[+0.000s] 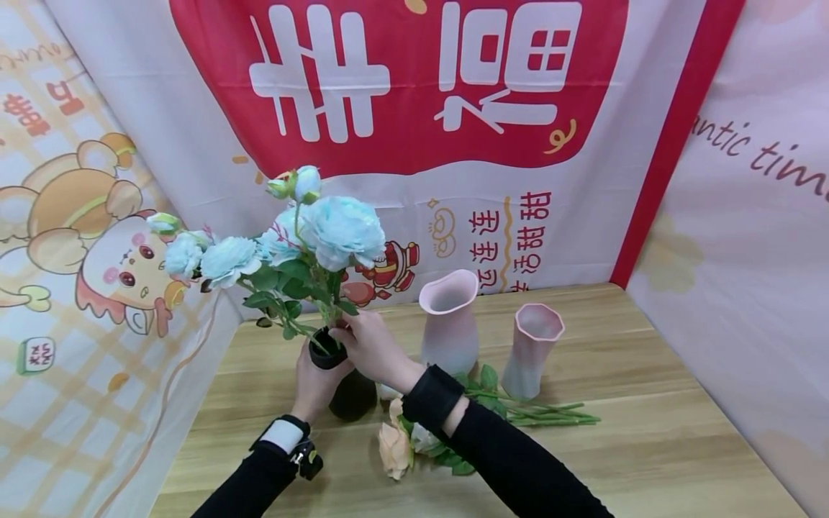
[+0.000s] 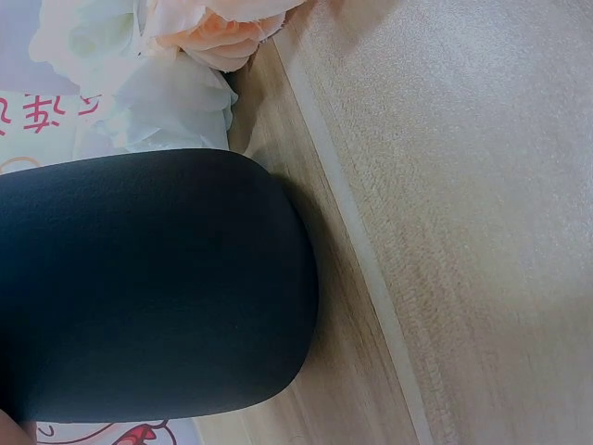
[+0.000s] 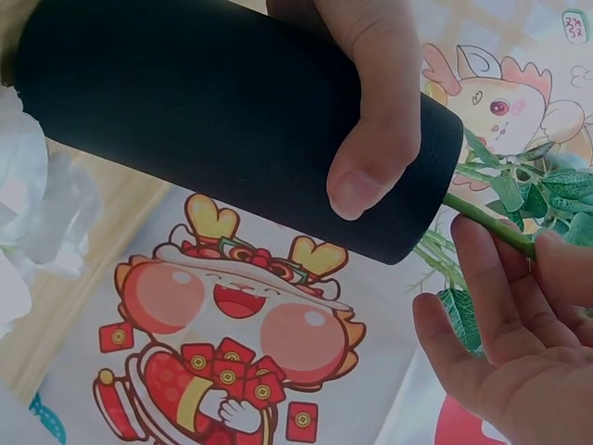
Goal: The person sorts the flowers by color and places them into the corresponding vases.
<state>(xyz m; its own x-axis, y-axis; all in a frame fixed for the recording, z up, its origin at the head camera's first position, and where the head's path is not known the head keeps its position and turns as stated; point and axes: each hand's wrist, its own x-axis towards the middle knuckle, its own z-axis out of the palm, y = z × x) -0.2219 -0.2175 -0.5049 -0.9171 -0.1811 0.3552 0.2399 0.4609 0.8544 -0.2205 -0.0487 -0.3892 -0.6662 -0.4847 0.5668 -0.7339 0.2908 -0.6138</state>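
A black vase (image 1: pixel 354 398) stands on the wooden table, and its round mouth faces up. My left hand (image 1: pixel 316 381) grips it near the top, the thumb (image 3: pixel 378 139) lying across its side in the right wrist view. Light blue artificial flowers (image 1: pixel 346 229) with green leaves rise from the mouth and lean left. Just outside the rim, my right hand (image 1: pixel 378 350) pinches a green stem (image 3: pixel 489 222) between thumb and fingers. The part of the stem inside the vase is hidden.
Right of the black vase stand a tall pink-and-white vase (image 1: pixel 450 327) and a smaller faceted vase (image 1: pixel 532 352). Peach roses (image 1: pixel 393 450) and white ones lie under my right forearm, their green stems (image 1: pixel 557 415) pointing right. A printed cloth backdrop (image 1: pixel 401 155) closes off the back.
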